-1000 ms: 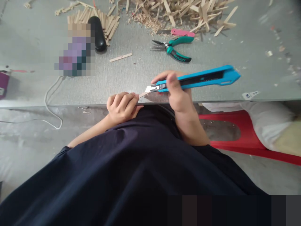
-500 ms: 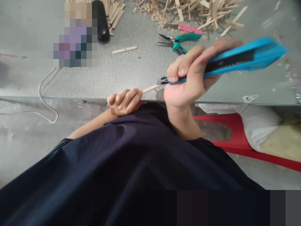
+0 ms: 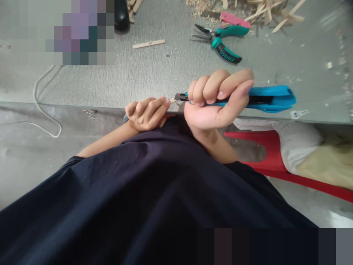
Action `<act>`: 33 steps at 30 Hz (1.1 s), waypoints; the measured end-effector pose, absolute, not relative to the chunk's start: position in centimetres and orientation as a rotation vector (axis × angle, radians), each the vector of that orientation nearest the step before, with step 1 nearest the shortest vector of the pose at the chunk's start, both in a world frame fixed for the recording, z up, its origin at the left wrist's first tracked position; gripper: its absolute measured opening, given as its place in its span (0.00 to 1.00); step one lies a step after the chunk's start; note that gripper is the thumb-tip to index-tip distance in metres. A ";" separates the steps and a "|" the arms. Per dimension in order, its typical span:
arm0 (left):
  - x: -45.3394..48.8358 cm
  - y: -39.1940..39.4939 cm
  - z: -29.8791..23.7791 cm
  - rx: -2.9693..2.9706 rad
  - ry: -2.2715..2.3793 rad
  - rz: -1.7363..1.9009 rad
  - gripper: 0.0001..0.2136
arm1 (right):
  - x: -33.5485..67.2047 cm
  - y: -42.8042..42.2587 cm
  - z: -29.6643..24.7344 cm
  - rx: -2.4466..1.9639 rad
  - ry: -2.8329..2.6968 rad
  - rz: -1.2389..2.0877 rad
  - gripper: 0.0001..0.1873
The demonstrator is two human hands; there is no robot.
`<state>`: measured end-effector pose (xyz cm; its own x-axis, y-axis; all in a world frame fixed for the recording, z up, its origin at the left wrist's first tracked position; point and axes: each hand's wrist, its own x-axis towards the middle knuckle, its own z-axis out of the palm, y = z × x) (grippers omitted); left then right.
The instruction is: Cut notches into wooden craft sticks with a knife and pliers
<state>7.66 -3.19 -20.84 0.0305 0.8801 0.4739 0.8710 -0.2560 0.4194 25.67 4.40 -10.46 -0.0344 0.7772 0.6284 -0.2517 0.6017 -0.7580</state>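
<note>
My left hand (image 3: 149, 113) is closed around a thin wooden craft stick (image 3: 173, 100) at the table's front edge; only a short end sticks out past the fingertips. My right hand (image 3: 216, 99) grips a blue utility knife (image 3: 278, 98), its fingers wrapped over the handle. The knife's short blade (image 3: 178, 96) points left and meets the exposed end of the stick, close to my left fingertips. Another wooden stick (image 3: 149, 44) with a small dark mark lies flat on the table beyond my left hand.
Green-handled pliers (image 3: 217, 38) lie beyond my right hand, near a pink-handled tool (image 3: 234, 19). Wood shavings (image 3: 197, 8) and a pile of sticks (image 3: 264, 13) are at the back. A black case (image 3: 121, 16) and a white cable (image 3: 37, 86) are leftward. A red chair (image 3: 271, 147) stands right.
My right hand has brought the knife left along the stick, so the blade is nearer my left fingers. The handle has swung closer to level. The view has shifted, moving tabletop items upward.
</note>
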 end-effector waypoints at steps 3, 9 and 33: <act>7.8 -3.4 -20.3 2.238 1.915 1.035 0.34 | 25.0 4.2 -10.1 -0.475 -1.273 0.837 0.36; 7.9 -3.5 -20.6 2.270 1.930 1.044 0.36 | 24.4 4.4 -10.0 -0.411 -1.134 0.846 0.33; 7.3 -2.6 -20.5 2.021 1.822 0.777 0.38 | 23.3 2.5 -6.4 -0.618 -1.259 0.640 0.43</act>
<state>7.31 -2.61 -20.53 0.0439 0.9818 0.1847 0.8131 -0.1425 0.5644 23.28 2.46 -6.41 0.1848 0.7330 0.6547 -0.0974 0.6765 -0.7300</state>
